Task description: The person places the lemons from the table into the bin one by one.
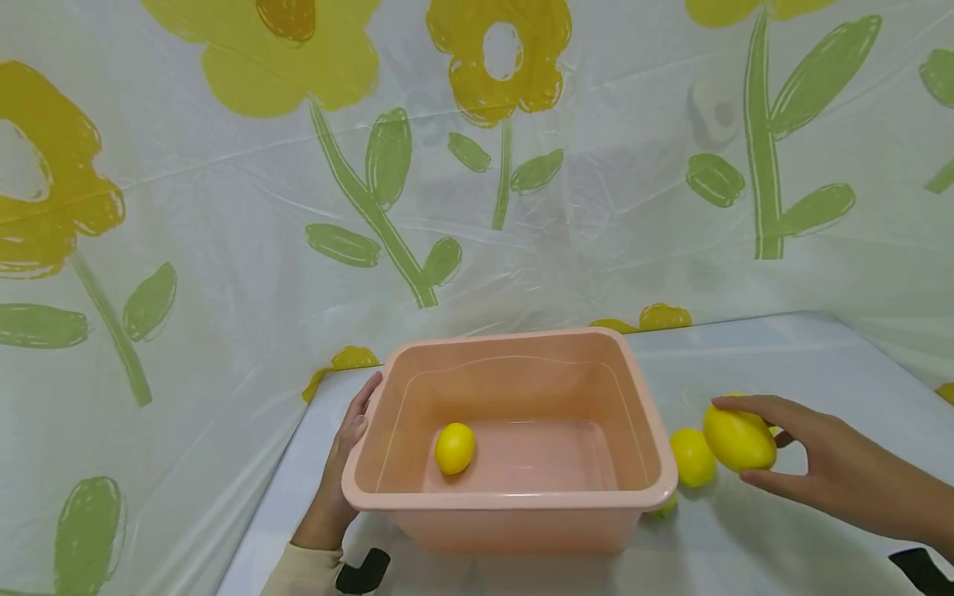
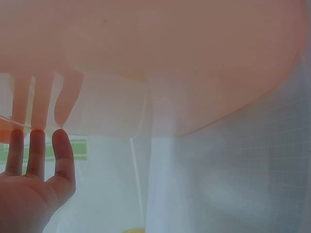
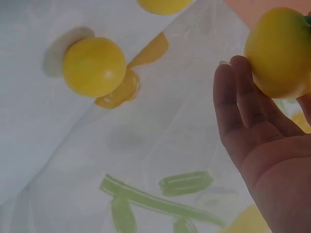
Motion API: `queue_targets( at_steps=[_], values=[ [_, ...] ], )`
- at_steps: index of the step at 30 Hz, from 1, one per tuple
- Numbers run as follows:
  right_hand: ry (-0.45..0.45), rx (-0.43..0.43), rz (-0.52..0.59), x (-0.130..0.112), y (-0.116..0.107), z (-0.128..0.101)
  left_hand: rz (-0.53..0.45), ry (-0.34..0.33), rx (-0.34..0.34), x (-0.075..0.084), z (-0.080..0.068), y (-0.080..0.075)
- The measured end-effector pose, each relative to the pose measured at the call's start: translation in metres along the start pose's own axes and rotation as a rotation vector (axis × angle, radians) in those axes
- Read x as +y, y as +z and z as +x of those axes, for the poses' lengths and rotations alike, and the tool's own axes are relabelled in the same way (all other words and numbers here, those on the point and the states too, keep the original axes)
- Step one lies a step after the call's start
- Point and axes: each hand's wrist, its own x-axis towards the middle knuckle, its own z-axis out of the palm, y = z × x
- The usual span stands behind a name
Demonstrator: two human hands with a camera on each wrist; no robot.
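Observation:
A pink plastic basin (image 1: pixel 514 523) stands on the table, tilted slightly in view, with one lemon (image 1: pixel 455 449) lying inside towards its left. At the basin's left side, my left hand (image 1: pixel 339 463) rests against the outer wall. In the left wrist view, the straight fingers (image 2: pixel 37 155) touch the glossy wall with their tips. To the right of the basin, my right hand (image 1: pixel 827 463) pinches a lemon (image 1: pixel 738 434) between thumb and fingers. The right wrist view shows a green spot on this held lemon (image 3: pixel 277 53).
A second lemon (image 1: pixel 693 458) sits on the table beside the basin's right wall. Part of another yellow fruit (image 1: pixel 663 507) shows below the basin's rim. The pale table (image 1: pixel 745 356) meets a hanging sheet (image 1: pixel 596 232) printed with yellow flowers.

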Motion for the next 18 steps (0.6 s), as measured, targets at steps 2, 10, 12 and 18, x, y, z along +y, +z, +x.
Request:
queue_targets(
  at_steps=[2, 10, 12, 18],
  values=[
    [-0.038, 0.028, 0.008, -0.005, -0.002, 0.002, -0.001, 0.002, -0.003, 0.0, 0.0, 0.0],
    [-0.099, 0.054, 0.006, -0.019, -0.01, 0.008, 0.008, -0.021, 0.016, -0.001, 0.0, -0.001],
    [-0.103, 0.043, -0.008, -0.021, -0.012, 0.01, 0.012, -0.024, 0.017, -0.001, 0.0, -0.001],
    [-0.134, 0.024, -0.033, -0.029, -0.023, 0.018, 0.028, -0.035, 0.026, 0.0, -0.001, -0.001]
  ],
)
